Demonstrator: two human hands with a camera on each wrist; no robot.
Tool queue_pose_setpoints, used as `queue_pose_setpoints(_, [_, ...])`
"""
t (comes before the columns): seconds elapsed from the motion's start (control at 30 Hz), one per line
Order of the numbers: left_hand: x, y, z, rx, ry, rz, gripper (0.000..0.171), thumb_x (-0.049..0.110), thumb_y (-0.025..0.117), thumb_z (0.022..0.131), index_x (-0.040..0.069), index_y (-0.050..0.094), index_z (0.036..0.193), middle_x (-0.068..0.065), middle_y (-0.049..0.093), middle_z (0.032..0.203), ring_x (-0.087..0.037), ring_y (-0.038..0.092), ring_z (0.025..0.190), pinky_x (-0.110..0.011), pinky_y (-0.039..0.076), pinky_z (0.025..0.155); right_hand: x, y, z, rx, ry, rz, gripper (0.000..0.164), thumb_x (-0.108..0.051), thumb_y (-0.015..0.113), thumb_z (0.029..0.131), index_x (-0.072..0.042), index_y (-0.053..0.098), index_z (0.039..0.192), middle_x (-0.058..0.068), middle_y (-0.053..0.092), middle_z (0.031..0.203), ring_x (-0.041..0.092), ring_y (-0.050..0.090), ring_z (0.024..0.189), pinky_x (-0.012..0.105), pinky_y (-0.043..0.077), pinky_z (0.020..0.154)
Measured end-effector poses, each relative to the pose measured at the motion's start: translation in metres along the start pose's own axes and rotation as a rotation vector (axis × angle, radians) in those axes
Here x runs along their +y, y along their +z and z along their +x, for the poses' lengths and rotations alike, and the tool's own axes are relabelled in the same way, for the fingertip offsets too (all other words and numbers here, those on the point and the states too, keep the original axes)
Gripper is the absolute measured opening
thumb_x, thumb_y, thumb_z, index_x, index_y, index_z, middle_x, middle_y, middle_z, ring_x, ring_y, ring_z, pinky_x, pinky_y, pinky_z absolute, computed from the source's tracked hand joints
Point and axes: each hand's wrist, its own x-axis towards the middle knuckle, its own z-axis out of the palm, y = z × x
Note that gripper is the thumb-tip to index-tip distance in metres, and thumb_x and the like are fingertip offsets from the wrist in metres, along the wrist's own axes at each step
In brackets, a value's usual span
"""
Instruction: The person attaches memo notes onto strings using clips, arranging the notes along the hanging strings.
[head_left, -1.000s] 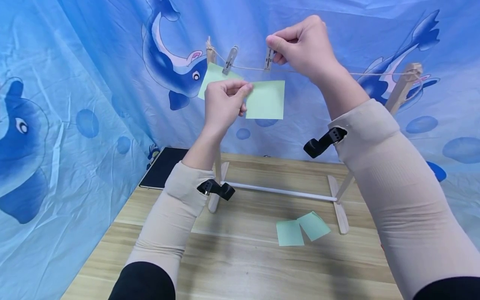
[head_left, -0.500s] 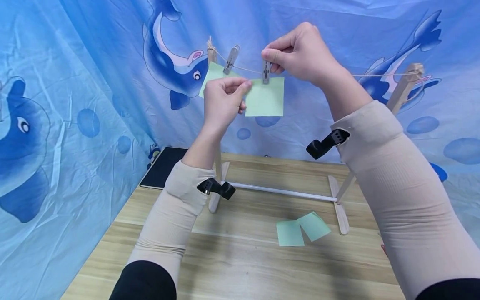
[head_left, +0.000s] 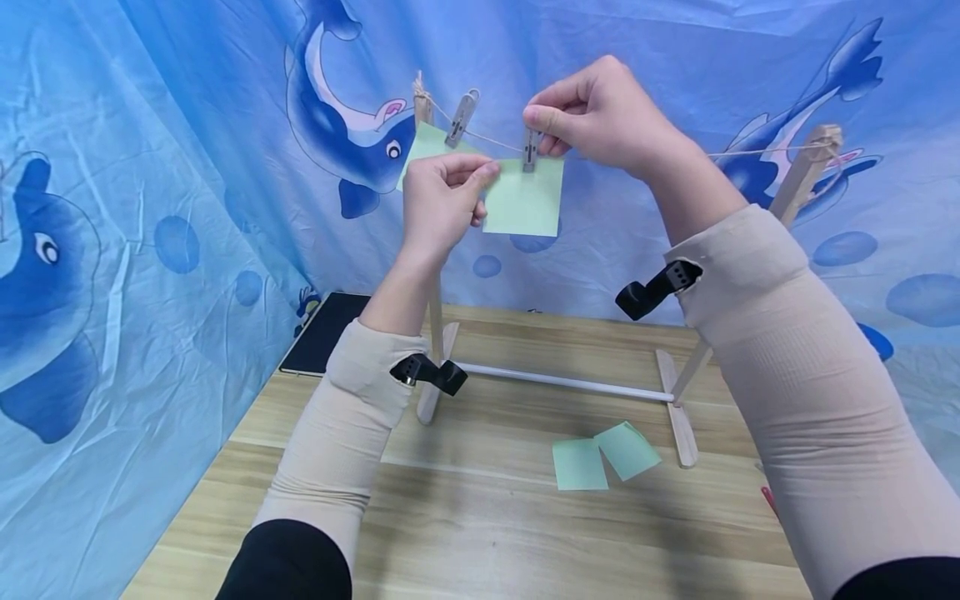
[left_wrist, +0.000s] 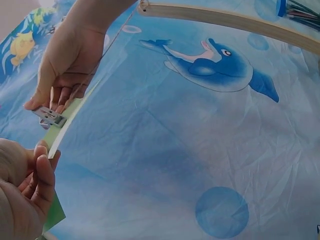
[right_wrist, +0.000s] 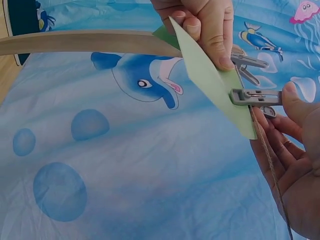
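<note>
My left hand [head_left: 442, 200] pinches a pale green paper note [head_left: 525, 200] by its upper left corner, holding it upright at the string [head_left: 495, 143]. My right hand [head_left: 611, 117] pinches the upper end of a grey clothespin [head_left: 529, 157], whose lower end overlaps the note's top edge. In the right wrist view, this clothespin [right_wrist: 255, 97] straddles the edge of the note [right_wrist: 215, 85] beside the string. A second clothespin [head_left: 461, 118] holds another green note [head_left: 429, 150] on the string to the left, partly hidden behind my left hand.
The string runs between two wooden posts [head_left: 798, 183], joined low down by a white rod [head_left: 562, 382]. Two more green notes [head_left: 580, 465] lie on the wooden table [head_left: 480, 533]. A black notebook [head_left: 330, 333] lies at the back left. A dolphin-print curtain [head_left: 225, 167] surrounds the table.
My right hand has come down with the clothespin, from above the note onto its top edge. My left hand and the note have shifted slightly left.
</note>
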Motion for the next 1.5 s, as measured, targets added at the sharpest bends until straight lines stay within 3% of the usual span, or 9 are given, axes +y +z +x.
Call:
queue_pose_setpoints(0.33, [0.0,0.001,0.002,-0.013,0.006,0.032,0.019,0.022,0.075,0.092,0.007,0.08,0.101,-0.01,0.073,0.082,-0.014,0.056,0.047,-0.026,0.055,0.05,0.003,-0.002,0.0,-0.023,0.019,0.031,0.038,-0.031,0.066,0.099,-0.001,0.073,0.12,0.008,0.074,0.096,0.016,0.07,0.081,0.022,0.059,0.08])
queue_pose_setpoints(0.43, [0.0,0.001,0.0,0.0,0.037,0.045,0.023,0.021,0.077,0.091,0.007,0.078,0.109,-0.007,0.074,0.091,-0.015,0.06,0.052,-0.026,0.056,0.052,0.003,-0.003,0.001,-0.035,0.03,0.031,0.039,-0.032,0.067,0.098,-0.002,0.072,0.122,0.009,0.074,0.099,0.017,0.071,0.081,0.022,0.059,0.08])
queue_pose_setpoints(0.6, [-0.006,0.002,-0.01,0.101,0.265,0.116,0.036,0.019,0.079,0.09,0.009,0.07,0.124,-0.002,0.067,0.11,-0.016,0.056,0.057,-0.022,0.05,0.053,0.004,-0.001,0.001,-0.049,0.031,0.031,0.04,-0.033,0.065,0.099,-0.001,0.07,0.123,0.011,0.073,0.102,0.017,0.071,0.083,0.023,0.059,0.08])
queue_pose_setpoints(0.73, [-0.011,0.002,-0.021,0.218,0.488,0.138,0.037,0.015,0.079,0.089,0.003,0.068,0.122,-0.009,0.061,0.111,-0.011,0.053,0.056,-0.018,0.048,0.054,0.005,0.001,0.001,-0.03,0.027,0.025,0.038,-0.033,0.065,0.099,-0.001,0.071,0.119,0.011,0.073,0.099,0.018,0.071,0.083,0.022,0.059,0.079])
queue_pose_setpoints(0.87, [-0.017,0.001,-0.026,0.266,0.608,0.141,0.032,0.014,0.076,0.091,-0.002,0.067,0.117,-0.012,0.062,0.105,-0.009,0.052,0.055,-0.017,0.047,0.054,0.005,0.0,0.0,-0.006,0.029,0.029,0.038,-0.032,0.066,0.099,-0.003,0.068,0.124,0.01,0.07,0.102,0.019,0.07,0.085,0.022,0.059,0.079])
queue_pose_setpoints(1.03, [-0.024,-0.002,-0.033,0.258,0.645,0.135,0.027,0.016,0.071,0.093,-0.003,0.068,0.111,-0.013,0.065,0.095,-0.012,0.05,0.053,-0.017,0.044,0.052,0.005,-0.001,0.0,-0.023,0.03,-0.003,0.042,-0.034,0.068,0.098,-0.005,0.065,0.129,0.008,0.069,0.102,0.018,0.07,0.086,0.025,0.059,0.082])
queue_pose_setpoints(1.23, [-0.031,-0.007,-0.042,0.259,0.671,0.131,0.026,0.016,0.07,0.092,-0.004,0.068,0.108,-0.014,0.066,0.091,-0.012,0.048,0.052,-0.017,0.04,0.049,0.005,-0.003,-0.003,-0.019,0.02,-0.14,0.046,-0.042,0.066,0.098,-0.009,0.066,0.13,0.008,0.073,0.107,0.015,0.07,0.086,0.025,0.056,0.079])
queue_pose_setpoints(1.33, [-0.034,-0.009,-0.045,0.262,0.668,0.117,0.026,0.017,0.069,0.092,-0.004,0.068,0.107,-0.013,0.066,0.091,-0.011,0.045,0.051,-0.017,0.036,0.047,0.005,-0.005,-0.005,0.013,0.022,-0.181,0.049,-0.046,0.065,0.097,-0.009,0.068,0.129,0.009,0.073,0.11,0.013,0.069,0.089,0.025,0.053,0.078])
queue_pose_setpoints(1.5, [-0.043,-0.012,-0.054,0.257,0.671,0.101,0.026,0.018,0.067,0.092,-0.003,0.068,0.106,-0.012,0.067,0.089,-0.011,0.043,0.051,-0.019,0.033,0.046,0.006,-0.011,-0.013,0.143,-0.022,-0.217,0.049,-0.044,0.064,0.099,-0.008,0.067,0.13,0.007,0.07,0.119,0.015,0.064,0.106,0.026,0.051,0.092])
